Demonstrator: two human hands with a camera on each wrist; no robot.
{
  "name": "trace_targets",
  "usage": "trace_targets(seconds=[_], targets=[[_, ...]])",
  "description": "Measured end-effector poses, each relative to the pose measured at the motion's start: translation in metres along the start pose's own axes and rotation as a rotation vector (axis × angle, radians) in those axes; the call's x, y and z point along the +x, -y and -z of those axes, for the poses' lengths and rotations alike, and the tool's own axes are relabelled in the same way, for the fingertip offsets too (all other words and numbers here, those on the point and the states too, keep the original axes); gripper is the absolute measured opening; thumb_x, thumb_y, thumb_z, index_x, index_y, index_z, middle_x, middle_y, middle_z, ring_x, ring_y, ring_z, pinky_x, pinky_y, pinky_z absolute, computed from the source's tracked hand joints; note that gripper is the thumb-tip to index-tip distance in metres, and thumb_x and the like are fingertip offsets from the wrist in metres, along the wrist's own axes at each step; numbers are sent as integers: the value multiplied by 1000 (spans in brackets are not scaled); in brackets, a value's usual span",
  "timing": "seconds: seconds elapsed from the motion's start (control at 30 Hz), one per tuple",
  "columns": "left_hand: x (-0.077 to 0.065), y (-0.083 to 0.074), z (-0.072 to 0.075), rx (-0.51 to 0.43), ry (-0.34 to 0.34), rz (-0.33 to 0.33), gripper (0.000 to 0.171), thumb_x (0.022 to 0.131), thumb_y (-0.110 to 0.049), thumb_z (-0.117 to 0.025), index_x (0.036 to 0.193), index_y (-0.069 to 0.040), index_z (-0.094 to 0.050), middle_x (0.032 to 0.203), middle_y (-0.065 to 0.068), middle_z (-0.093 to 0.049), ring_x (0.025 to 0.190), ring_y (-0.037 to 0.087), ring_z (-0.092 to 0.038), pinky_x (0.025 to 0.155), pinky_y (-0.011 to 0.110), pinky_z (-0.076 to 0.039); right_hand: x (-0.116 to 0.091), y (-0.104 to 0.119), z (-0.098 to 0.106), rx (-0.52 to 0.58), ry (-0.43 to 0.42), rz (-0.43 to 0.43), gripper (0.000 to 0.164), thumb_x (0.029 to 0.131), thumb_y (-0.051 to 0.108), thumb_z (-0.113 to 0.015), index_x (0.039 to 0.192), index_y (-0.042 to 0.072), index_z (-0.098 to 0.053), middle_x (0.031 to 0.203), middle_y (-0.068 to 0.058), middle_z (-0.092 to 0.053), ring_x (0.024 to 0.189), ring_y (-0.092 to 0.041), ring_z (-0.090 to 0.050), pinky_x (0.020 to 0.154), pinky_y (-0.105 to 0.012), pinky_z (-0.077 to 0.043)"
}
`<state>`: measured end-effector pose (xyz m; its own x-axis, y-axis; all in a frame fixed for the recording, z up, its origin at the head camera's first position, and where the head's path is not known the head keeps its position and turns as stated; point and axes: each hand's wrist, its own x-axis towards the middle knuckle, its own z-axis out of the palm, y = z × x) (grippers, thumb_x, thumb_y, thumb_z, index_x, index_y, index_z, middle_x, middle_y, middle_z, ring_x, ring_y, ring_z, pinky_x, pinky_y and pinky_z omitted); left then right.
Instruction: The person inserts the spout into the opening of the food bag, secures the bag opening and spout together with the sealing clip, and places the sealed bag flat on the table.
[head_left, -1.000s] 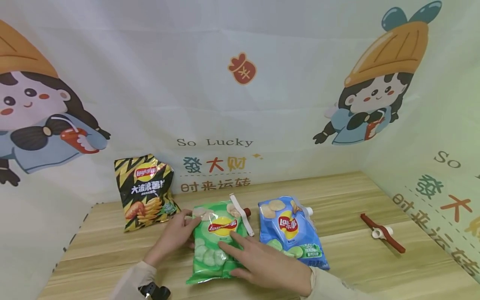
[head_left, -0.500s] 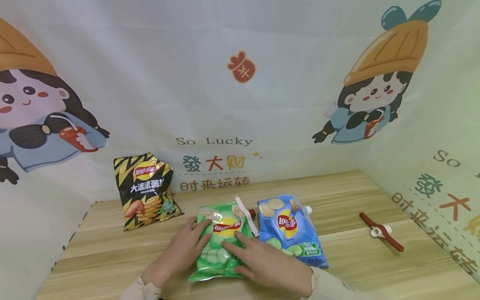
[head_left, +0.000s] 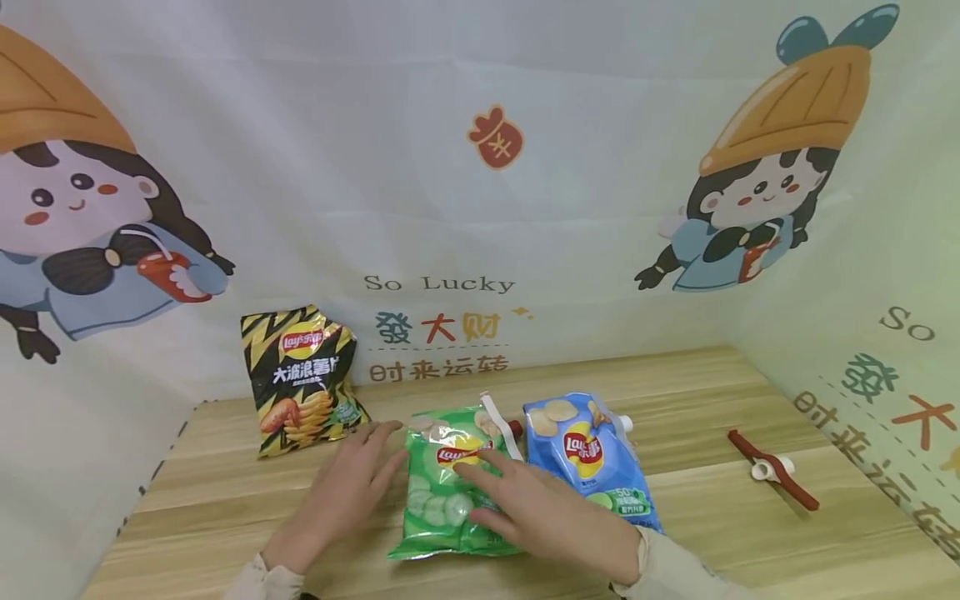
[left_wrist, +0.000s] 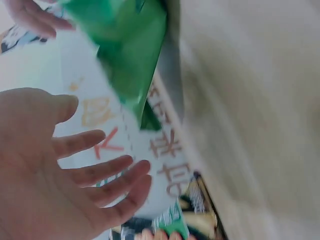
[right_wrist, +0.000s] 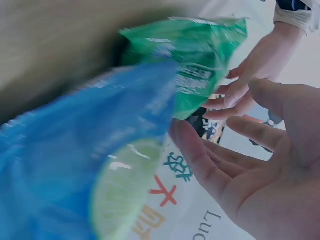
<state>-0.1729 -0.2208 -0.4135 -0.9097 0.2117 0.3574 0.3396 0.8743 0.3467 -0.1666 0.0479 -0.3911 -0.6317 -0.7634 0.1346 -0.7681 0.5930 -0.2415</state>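
Note:
A green chip bag point(head_left: 438, 500) lies flat on the wooden table point(head_left: 225, 500) with a white sealing clip point(head_left: 501, 427) across its top right corner. My right hand point(head_left: 536, 508) rests on the bag with straight fingers, and its palm point(right_wrist: 250, 165) shows spread beside the green bag point(right_wrist: 200, 55). My left hand point(head_left: 348, 487) lies flat on the table just left of the bag, fingers straight. In the left wrist view that hand point(left_wrist: 75, 165) is spread with nothing in it, apart from the green bag point(left_wrist: 125, 45).
A blue chip bag point(head_left: 592, 467), also clipped at its top, lies right beside the green one. A black and yellow chip bag point(head_left: 303, 379) leans on the printed backdrop at the back left. A red clip point(head_left: 772, 468) lies at the right near the side wall.
My left hand has slid off the green bag's top left corner onto the table beside it. The right hand stays on the bag, which has shifted slightly toward the blue bag.

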Motion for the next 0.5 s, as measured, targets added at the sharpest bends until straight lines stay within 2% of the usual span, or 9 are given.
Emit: trace_targets(seconds=[0.17,0.27,0.4,0.5], targets=[[-1,15,24,-30,-84,37,41,103,-29,-56,134,-3,-55,130,19,-58,121,39,-54,99,58,-44,11,5,10,-1,-108,106,46,103,39,-53,144,16,-50,133,-5,-58,105,-15,-64,84,-31,-55],[-2,25,36,-41,-161,31,36,102,-25,-58,129,-1,-57,125,19,-60,118,39,-54,95,58,-45,21,11,16,18,-147,147,43,104,39,-51,138,14,-55,130,-2,-59,109,-12,-61,88,-29,-53],[-1,38,48,-47,-255,26,32,102,-22,-59,123,2,-58,117,20,-60,110,38,-55,88,57,-46,39,17,23,105,-154,156,40,105,40,-49,133,14,-59,131,-1,-60,111,-10,-61,90,-26,-52],[-2,48,56,-69,-275,69,35,103,-24,-55,125,4,-56,115,21,-57,103,37,-53,84,56,-45,56,20,27,201,-140,140,39,105,39,-49,134,14,-58,131,0,-62,107,-8,-62,88,-23,-51]])
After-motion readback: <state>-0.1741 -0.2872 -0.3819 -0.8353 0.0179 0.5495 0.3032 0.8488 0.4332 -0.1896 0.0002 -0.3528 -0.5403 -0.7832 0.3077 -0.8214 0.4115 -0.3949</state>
